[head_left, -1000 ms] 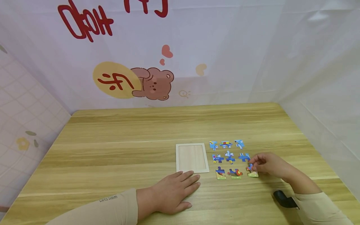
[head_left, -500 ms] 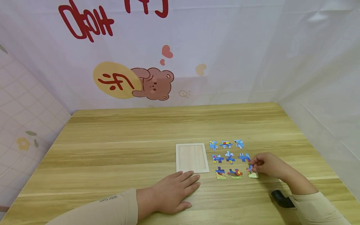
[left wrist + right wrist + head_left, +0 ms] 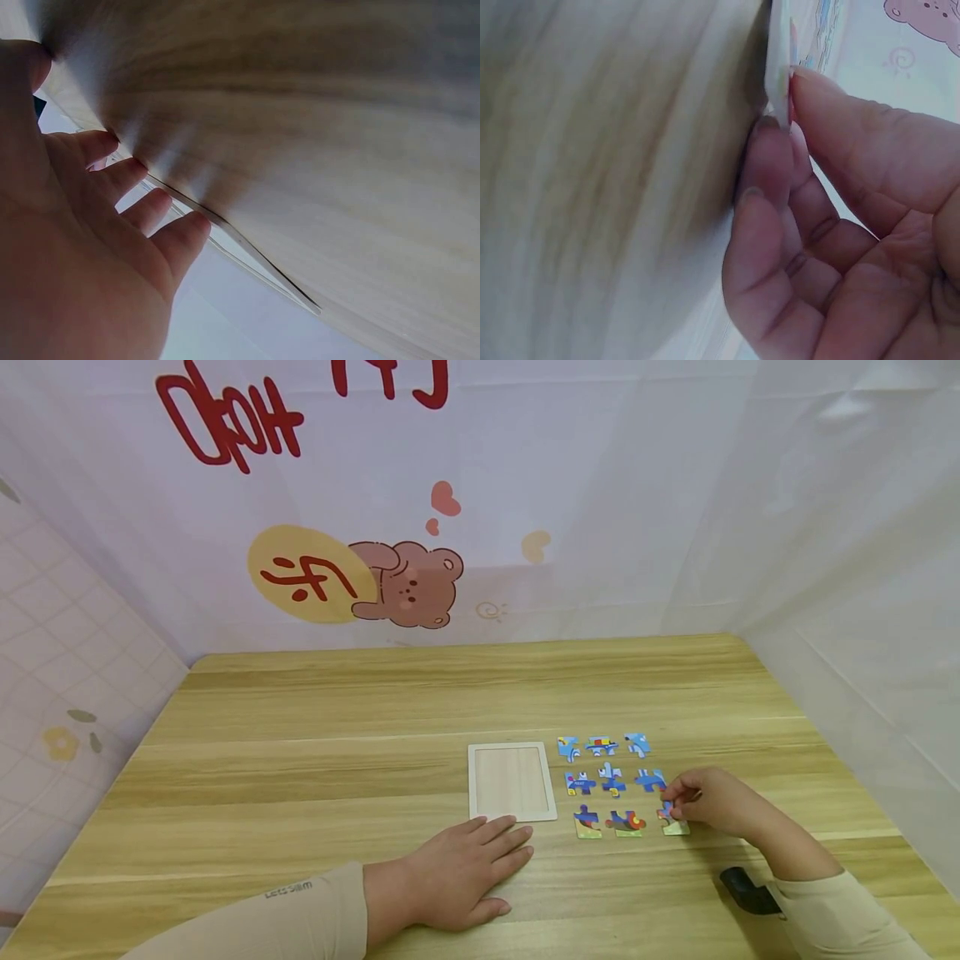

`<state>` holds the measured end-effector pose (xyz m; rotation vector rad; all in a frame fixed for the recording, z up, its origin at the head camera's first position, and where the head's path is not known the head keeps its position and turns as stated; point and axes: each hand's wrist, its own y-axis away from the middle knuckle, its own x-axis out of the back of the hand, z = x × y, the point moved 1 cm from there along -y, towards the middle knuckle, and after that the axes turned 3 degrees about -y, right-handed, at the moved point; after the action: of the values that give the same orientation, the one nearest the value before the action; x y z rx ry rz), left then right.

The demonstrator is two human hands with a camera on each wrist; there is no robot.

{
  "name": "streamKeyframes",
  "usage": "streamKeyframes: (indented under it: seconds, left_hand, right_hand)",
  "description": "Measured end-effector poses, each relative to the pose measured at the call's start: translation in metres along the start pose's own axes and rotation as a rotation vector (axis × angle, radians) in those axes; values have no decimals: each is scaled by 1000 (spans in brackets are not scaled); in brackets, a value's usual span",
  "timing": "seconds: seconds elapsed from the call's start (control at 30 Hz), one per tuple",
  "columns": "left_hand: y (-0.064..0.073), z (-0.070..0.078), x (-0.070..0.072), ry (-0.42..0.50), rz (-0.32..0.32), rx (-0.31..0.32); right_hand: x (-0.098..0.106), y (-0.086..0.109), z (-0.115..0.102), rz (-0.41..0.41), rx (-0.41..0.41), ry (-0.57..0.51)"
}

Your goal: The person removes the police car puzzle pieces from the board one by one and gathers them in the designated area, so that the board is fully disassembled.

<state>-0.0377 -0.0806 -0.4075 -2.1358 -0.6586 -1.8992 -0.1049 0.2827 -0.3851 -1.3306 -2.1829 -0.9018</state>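
My right hand (image 3: 716,802) pinches a jigsaw piece (image 3: 675,828) at the near right corner of a spread of loose pieces. The right wrist view shows that piece (image 3: 778,67) edge-on between thumb and fingertips, close to the tabletop. Its picture side is mostly out of sight there. My left hand (image 3: 468,877) lies palm down on the table, fingers straight and slightly spread, fingertips at the near edge of a pale wooden puzzle frame (image 3: 473,785). In the left wrist view, the frame's edge (image 3: 255,259) runs just beyond the fingers. Bare wood shows inside the frame.
Several blue and multicoloured jigsaw pieces (image 3: 612,779) lie apart in rows right of the frame. A black device (image 3: 750,891) sits at the right cuff. White printed cloth (image 3: 637,527) stands behind the wooden table (image 3: 300,710) and along both sides.
The pinched piece has tilted a little and slid slightly nearer, its lower part now paler. My right forearm has shifted slightly left. The left hand has stayed put.
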Motion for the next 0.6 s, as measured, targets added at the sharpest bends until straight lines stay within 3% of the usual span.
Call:
streamKeyframes:
  seconds: [0.4, 0.6]
  left_hand:
    - [1, -1, -1, -7, 8, -5]
    - [0, -3, -1, 13, -4, -10]
  right_hand:
    - [-1, 1, 1, 7, 14, -22]
    - [0, 1, -1, 47, 18, 48]
